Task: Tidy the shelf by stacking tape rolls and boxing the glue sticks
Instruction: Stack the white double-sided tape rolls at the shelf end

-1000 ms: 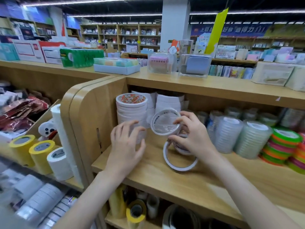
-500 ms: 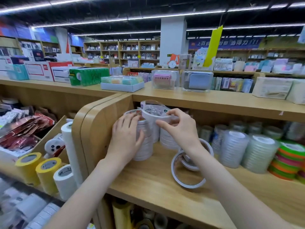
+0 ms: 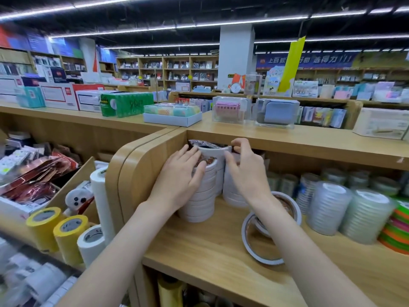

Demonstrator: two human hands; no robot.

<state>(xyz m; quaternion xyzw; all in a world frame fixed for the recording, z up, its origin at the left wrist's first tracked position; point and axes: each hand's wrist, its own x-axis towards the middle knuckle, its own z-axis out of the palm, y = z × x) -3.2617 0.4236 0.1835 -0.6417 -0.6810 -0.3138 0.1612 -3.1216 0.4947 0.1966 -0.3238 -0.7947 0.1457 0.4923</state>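
A stack of white tape rolls stands at the left end of the wooden shelf. My left hand lies flat against the stack's side and top, fingers spread. My right hand pinches a white tape roll and holds it tilted right above the stack, just under the shelf top. Behind stands a second white stack. Two loose thin white rolls lie overlapping on the shelf under my right forearm. No glue sticks are visible.
Clear tape stacks and coloured rolls fill the shelf's right. Yellow rolls and a white roll sit in the lower left bin. Boxes and clear cases line the counter above.
My right hand lifted the roll from shelf level up and left to the top of the stack. My left hand slid up the stack. The view tilted upward.
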